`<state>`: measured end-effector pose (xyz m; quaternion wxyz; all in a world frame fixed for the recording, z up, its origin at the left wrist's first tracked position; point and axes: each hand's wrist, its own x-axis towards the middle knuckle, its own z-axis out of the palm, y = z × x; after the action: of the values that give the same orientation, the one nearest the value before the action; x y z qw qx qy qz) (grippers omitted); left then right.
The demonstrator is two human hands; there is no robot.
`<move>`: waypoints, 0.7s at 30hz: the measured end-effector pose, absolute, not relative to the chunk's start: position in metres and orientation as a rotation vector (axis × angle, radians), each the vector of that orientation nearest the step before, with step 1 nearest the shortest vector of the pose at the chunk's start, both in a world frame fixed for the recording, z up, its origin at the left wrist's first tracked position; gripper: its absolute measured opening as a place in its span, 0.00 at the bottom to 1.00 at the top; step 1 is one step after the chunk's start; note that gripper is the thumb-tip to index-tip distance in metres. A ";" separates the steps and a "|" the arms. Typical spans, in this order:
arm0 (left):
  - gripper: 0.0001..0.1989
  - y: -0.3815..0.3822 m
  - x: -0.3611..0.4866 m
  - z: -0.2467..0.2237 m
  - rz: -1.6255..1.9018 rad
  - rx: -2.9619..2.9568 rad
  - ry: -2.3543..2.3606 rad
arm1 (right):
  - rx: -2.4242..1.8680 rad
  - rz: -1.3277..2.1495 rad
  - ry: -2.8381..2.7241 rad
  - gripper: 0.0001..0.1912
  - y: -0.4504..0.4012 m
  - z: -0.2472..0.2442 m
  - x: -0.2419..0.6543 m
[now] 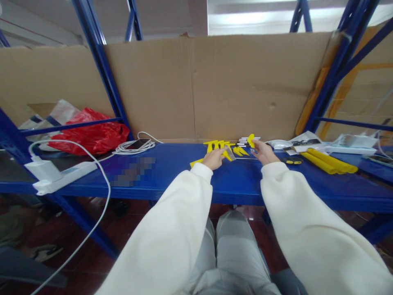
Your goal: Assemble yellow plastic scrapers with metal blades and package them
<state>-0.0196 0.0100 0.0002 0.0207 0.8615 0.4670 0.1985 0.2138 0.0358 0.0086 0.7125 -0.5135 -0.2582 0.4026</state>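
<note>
My left hand (214, 159) is closed at the edge of a small see-through plastic piece (229, 153), perhaps a bag. Yellow shows in or behind it; I cannot tell which. Between the fingertips of my right hand (264, 153) is a small yellow piece (251, 140), raised off the bench. Yellow T-shaped pieces (219, 144) lie in a row beyond my left hand, and pointed yellow pieces (240, 151) lie between the hands. Another flat yellow piece (195, 163) is partly covered by my left wrist. Small white-and-black items (243, 141) lie behind.
The blue bench (178, 164) backs onto a cardboard panel (153, 90). To the right are yellow rolls (330, 161), a small yellow-and-black item (291, 161) and white packets (303, 139). On the left are a white power strip (68, 177), coiled cable (133, 147) and red plastic bag (92, 130).
</note>
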 end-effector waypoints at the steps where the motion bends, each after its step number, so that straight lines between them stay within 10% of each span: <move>1: 0.30 0.010 -0.019 0.000 0.616 2.661 1.457 | -1.150 0.885 -0.618 0.09 0.035 0.009 0.210; 21: 0.36 0.008 -0.017 0.002 0.670 2.569 1.433 | -1.242 0.787 -1.209 0.14 0.018 0.002 0.158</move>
<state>-0.0166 0.0079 0.0020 0.0624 0.8498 0.4741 0.2216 0.1579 0.0184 0.0015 0.5802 -0.5315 -0.5171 0.3368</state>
